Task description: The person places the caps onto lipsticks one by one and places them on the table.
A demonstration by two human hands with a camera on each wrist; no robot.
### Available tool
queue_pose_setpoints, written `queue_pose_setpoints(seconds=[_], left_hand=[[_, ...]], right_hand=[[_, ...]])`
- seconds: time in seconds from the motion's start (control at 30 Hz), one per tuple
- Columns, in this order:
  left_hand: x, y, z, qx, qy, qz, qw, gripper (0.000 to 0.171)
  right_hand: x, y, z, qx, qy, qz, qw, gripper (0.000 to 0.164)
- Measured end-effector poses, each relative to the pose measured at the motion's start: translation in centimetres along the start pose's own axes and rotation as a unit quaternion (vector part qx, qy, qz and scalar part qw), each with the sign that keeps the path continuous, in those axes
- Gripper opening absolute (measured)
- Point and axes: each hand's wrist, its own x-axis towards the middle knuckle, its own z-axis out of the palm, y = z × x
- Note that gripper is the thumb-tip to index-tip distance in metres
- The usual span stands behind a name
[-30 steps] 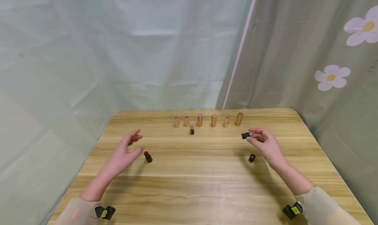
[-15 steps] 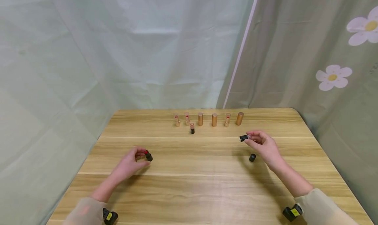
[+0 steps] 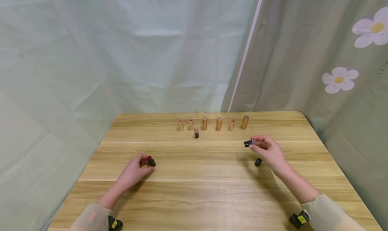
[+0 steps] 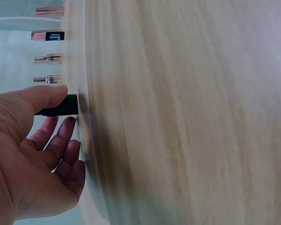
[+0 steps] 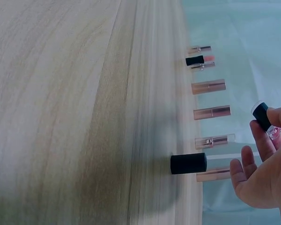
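In the head view my left hand (image 3: 135, 173) has its thumb and fingers around an uncapped black lipstick (image 3: 151, 161) with a red tip. The left wrist view shows the thumb against one side of that lipstick (image 4: 63, 106) and the fingertips at its other side, close to the tabletop. Raised over the right of the table, my right hand (image 3: 271, 156) pinches a tilted lipstick tube (image 3: 248, 143) with a black end and a clear, pinkish end. Below this hand a black cap (image 3: 258, 162) stands on the wood.
Along the table's back edge stand several lipsticks, among them copper-coloured tubes (image 3: 219, 124) and clear-capped ones (image 3: 232, 124). Just in front of that row is an uncapped lipstick with a black base (image 3: 196, 133). Curtains hang close behind the wooden table (image 3: 206, 197).
My left hand has come down and right to the black lipstick, its fingers closing around it. My right hand has drifted slightly left with its tube.
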Motion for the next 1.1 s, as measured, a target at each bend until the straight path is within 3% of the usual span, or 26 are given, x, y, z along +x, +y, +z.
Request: queue_pose_setpoints(seconds=[0.23, 0.37, 0.47, 0.67, 1.1], left_hand=[[0.0, 0.0, 0.1, 0.012, 0.012, -0.011, 0.9998, 0.033], [0.0, 0.8, 0.2, 0.013, 0.012, -0.024, 0.9995, 0.035], [-0.1, 2.0, 0.2, 0.003, 0.011, -0.021, 0.9997, 0.035], [0.0, 4.5, 0.7, -0.027, 0.001, 0.017, 0.9995, 0.031], [0.6, 9.4, 2.9, -0.054, -0.022, 0.055, 0.9968, 0.026]], right_hand=[[-0.1, -0.2, 0.2, 0.006, 0.003, 0.001, 1.000, 0.046], [-0.2, -0.4, 0.3, -0.002, 0.004, 0.003, 1.000, 0.049], [-0.3, -0.6, 0.3, -0.008, 0.003, 0.001, 1.000, 0.049], [-0.4, -0.9, 0.6, 0.000, 0.001, 0.001, 1.000, 0.048], [-0.9, -1.9, 1.3, 0.025, -0.015, -0.002, 1.000, 0.046]])
